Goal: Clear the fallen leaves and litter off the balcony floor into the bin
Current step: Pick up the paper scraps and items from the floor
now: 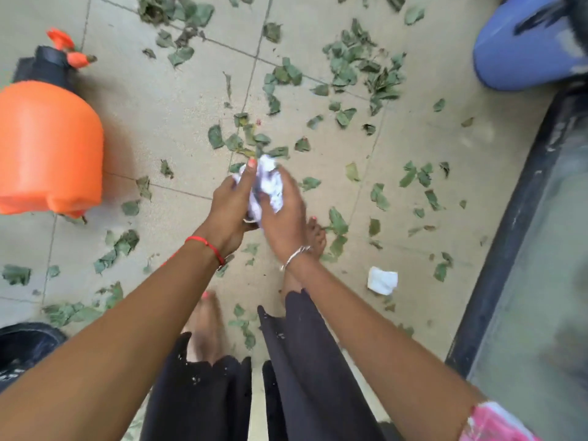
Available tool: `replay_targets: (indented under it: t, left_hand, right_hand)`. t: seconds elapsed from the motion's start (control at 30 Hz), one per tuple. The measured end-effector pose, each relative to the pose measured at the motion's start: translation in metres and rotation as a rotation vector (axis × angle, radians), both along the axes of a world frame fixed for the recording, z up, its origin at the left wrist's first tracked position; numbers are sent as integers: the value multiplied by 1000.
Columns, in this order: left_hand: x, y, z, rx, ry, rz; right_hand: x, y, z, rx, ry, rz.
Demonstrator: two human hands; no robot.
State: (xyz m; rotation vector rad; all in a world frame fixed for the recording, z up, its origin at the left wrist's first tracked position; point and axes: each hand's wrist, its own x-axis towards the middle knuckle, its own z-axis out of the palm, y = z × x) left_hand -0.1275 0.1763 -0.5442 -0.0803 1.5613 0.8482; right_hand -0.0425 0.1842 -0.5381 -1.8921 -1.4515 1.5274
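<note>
Two grips, left hand and right hand, curl round crumpled paper right of orange sprayer | step: gathering litter | next: bin it (bin unclear)

**Green on a beige floor**

Dull green leaves scatter over beige tiles. The sprayer at the left edge is orange with a black cap. The paper is white; the tub at the far right corner, blue.

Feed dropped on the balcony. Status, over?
Left hand, right hand both grip crumpled paper. Leaves litter the floor; paper scrap lies loose. Orange sprayer stands left, apart.
</note>
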Motion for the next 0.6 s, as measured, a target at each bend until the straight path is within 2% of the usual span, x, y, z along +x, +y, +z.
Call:
replay_targets:
  t: [0.07, 0.13, 0.2, 0.27, 0.33, 0.4, 0.47, 0.53, 0.6]
  left_hand:
    - [13, 1, 10, 42, -81, -83]
    - [28, -4, 16, 40, -157, -165]
    - [42, -12, 17, 5, -136, -224]
    - [62, -23, 13, -19, -37, -321]
    - [82, -33, 4, -30, 43, -429]
    - [103, -41, -1, -17, 101, -541]
    - [126, -50, -13, 18, 118, -669]
    - [140, -53, -19, 57, 131, -761]
    - [151, -56, -31, 99, 132, -819]
  right_hand:
    - [18, -19, 21, -79, 39, 115]
    - [31, -36, 48, -99, 39, 109]
    - [56, -58, 7, -15, -50, 85]
    - [72, -73, -8, -54, -246, 4]
    - [98, -90, -31, -62, -247, -160]
    - [125, -94, -27, -62, -120, -536]
    - [162, -103, -39, -110, -161, -819]
    - [194, -115, -61, -155, -324, -836]
    - [221, -128, -84, -225, -424, -724]
